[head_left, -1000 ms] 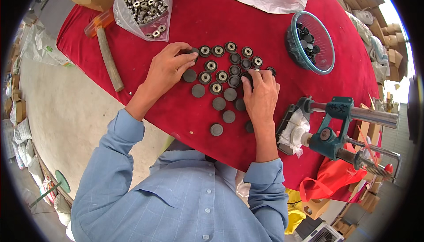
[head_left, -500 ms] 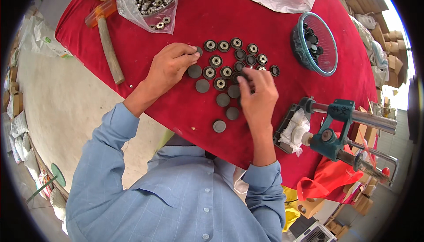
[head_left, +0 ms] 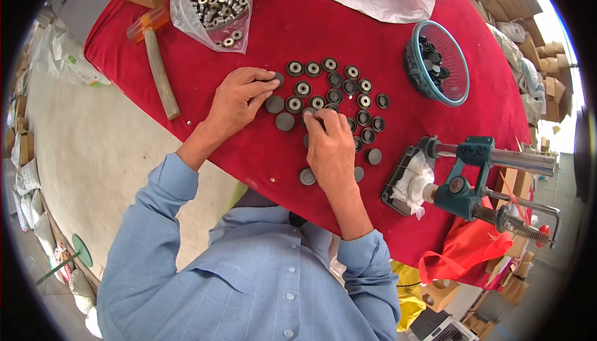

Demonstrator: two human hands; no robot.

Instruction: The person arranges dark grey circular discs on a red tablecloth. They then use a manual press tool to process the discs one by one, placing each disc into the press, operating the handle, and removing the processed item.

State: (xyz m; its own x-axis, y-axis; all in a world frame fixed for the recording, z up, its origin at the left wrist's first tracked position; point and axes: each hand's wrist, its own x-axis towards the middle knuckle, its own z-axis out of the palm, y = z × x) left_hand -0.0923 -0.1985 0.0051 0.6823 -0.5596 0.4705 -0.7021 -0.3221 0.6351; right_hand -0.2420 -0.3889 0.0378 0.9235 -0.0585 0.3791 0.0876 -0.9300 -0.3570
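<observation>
My left hand (head_left: 241,100) is closed at the left of the group, its fingertips on a round black cap (head_left: 278,79). Lower down, my right hand (head_left: 333,148) pinches another black cap (head_left: 309,112) between thumb and fingers, over the spot beside the capped bearings. Rows of black caps with a metal bearing (head_left: 295,69) seated in each lie ahead of both hands. Hollow caps without bearings (head_left: 367,134) sit to the right. Several plain flat-topped discs (head_left: 285,121) lie near my left hand. My right hand hides part of the group.
A clear bag of bearings (head_left: 217,5) and a wooden-handled mallet (head_left: 160,70) lie at the far left. A teal basket of black caps (head_left: 462,70) is at the right. Nearer stands a green hand press (head_left: 459,182). A white sack (head_left: 413,8) holds more caps.
My right hand has moved left and nearer, uncovering hollow caps on the right, and now pinches a cap. My left hand stays nearly in place.
</observation>
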